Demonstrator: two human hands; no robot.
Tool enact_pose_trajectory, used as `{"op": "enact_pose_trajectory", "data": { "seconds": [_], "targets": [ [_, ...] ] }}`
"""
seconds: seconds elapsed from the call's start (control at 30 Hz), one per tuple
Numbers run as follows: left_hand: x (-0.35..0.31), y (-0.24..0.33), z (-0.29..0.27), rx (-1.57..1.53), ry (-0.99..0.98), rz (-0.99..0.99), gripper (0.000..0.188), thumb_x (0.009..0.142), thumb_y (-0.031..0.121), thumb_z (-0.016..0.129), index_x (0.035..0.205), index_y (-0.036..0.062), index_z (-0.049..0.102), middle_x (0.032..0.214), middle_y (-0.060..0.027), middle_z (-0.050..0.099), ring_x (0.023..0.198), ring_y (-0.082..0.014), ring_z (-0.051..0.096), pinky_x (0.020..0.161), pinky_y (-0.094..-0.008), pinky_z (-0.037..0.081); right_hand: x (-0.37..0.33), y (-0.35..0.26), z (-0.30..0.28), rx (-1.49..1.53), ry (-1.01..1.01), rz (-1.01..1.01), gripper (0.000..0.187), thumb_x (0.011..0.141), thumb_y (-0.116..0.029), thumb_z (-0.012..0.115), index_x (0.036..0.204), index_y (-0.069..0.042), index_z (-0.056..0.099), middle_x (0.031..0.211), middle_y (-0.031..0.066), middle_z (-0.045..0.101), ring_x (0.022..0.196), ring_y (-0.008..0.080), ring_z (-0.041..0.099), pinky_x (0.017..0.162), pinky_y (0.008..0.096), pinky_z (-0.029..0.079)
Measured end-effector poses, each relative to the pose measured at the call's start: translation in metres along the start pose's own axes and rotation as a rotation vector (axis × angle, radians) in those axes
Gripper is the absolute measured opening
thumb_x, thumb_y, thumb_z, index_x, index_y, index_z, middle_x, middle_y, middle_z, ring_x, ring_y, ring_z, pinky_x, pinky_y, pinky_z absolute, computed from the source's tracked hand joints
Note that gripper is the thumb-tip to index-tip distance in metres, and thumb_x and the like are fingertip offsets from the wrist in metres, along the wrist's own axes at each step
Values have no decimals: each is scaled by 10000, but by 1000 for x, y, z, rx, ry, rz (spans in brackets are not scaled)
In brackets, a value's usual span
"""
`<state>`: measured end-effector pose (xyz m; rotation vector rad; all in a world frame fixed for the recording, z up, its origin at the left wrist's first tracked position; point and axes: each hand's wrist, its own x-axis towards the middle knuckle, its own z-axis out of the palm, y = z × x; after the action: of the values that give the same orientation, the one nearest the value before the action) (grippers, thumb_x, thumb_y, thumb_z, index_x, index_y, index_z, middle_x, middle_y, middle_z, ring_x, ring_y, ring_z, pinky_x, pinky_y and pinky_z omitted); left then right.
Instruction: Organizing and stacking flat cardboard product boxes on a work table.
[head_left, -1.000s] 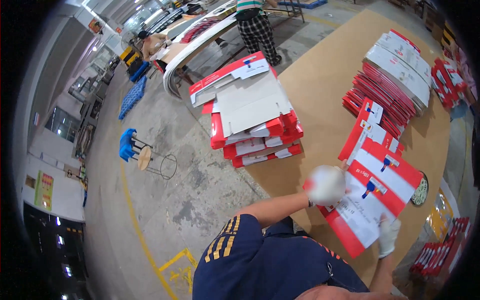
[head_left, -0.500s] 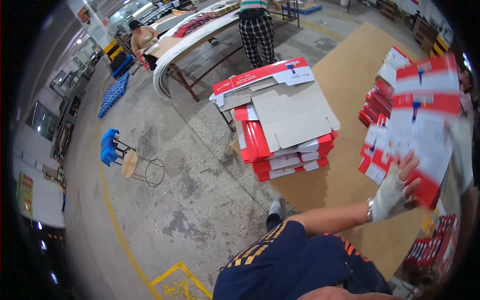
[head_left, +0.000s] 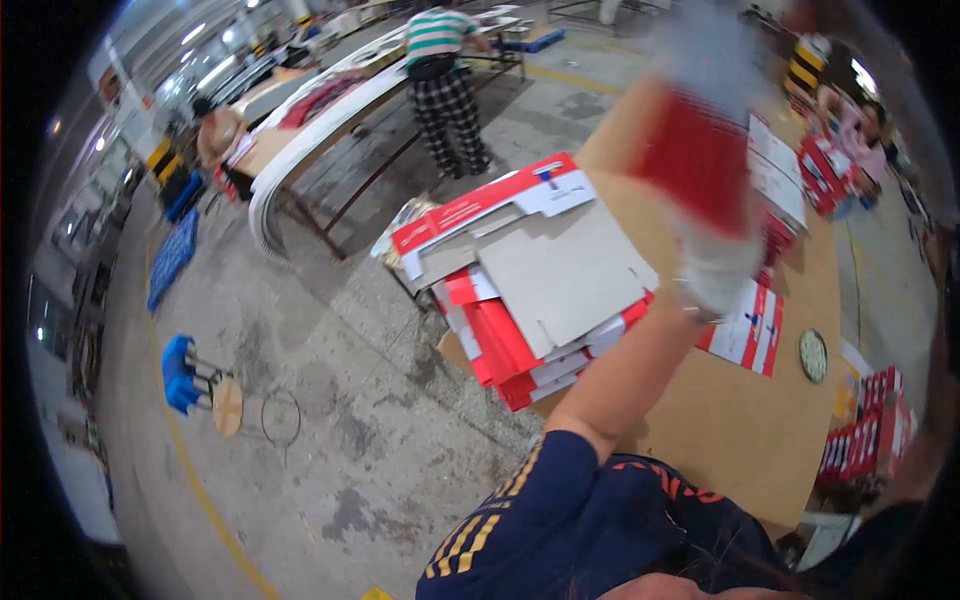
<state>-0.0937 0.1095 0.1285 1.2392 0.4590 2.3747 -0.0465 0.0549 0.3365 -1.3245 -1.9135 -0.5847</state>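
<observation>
My left hand (head_left: 718, 272), in a whitish glove with a band at the wrist, reaches up over the table. It is closed on a red and white flat carton (head_left: 698, 155), raised and badly smeared by motion. Along the right rim a blurred strip looks like my right forearm (head_left: 935, 430); its fingers cannot be made out. To the left of my left arm stands a pile of flattened red and white cartons (head_left: 565, 275), the top one grey side up. More flat cartons (head_left: 752, 328) lie under and beyond my left hand.
The brown tabletop (head_left: 730, 430) carries a small round item (head_left: 813, 356). A box of red and white packs (head_left: 868, 440) stands at the lower right. A person in pink (head_left: 862, 145) is beyond the table. Left are a stool (head_left: 228, 405) and a long workbench (head_left: 340, 115) with two people.
My left hand has moved up and away with the carton, uncovering flat cartons and the round item on the table. The view has shifted to the right.
</observation>
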Motion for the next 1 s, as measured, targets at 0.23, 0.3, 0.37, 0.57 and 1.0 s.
{"op": "enact_pose_trajectory", "data": {
  "seconds": [0.23, 0.3, 0.37, 0.57, 1.0],
  "targets": [
    [47, 47, -85, -660, 116, -842, 285, 917, 172, 506, 1185, 75, 498, 1121, -57, 568, 994, -210, 555, 876, -387, 460, -114, 130, 74, -374, -56, 230, 464, 891, -303, 525, 1208, 30, 461, 1128, 138, 562, 1037, 224, 544, 876, 351, 426],
    [31, 45, -89, -579, 86, -818, 312, 914, 192, 517, 1199, 72, 481, 1154, -68, 550, 1022, -207, 542, 910, -403, 449, -149, 125, 72, 124, -312, 451, 501, 891, -338, 530, 1224, 29, 455, 1125, 115, 575, 1025, 196, 549, 870, 328, 433],
    [22, 36, -103, -548, 248, -935, 363, 913, 230, 524, 1222, 59, 442, 1177, -89, 537, 1025, -222, 544, 904, -429, 458, -179, 122, 94, 652, -305, 546, 555, 884, -355, 546, 1264, 30, 424, 1156, 117, 573, 1041, 200, 552, 878, 317, 439],
    [7, 26, -145, -379, 280, -949, 391, 930, 277, 488, 1242, 53, 413, 1185, -112, 518, 1050, -227, 531, 887, -432, 480, -200, 87, 131, 1760, -183, 1155, 507, 857, -345, 586, 1223, -17, 461, 1133, 99, 582, 1009, 176, 577, 823, 287, 486],
    [10, 52, -232, -431, 212, -1019, 505, 880, 275, 575, 1318, 118, 377, 1282, -78, 470, 1176, -219, 458, 975, -423, 394, -193, 90, 220, 1506, -363, 1023, 213, 863, -226, 588, 966, -41, 567, 723, 7, 592, 554, 65, 532, 436, 209, 393]
  ]
}}
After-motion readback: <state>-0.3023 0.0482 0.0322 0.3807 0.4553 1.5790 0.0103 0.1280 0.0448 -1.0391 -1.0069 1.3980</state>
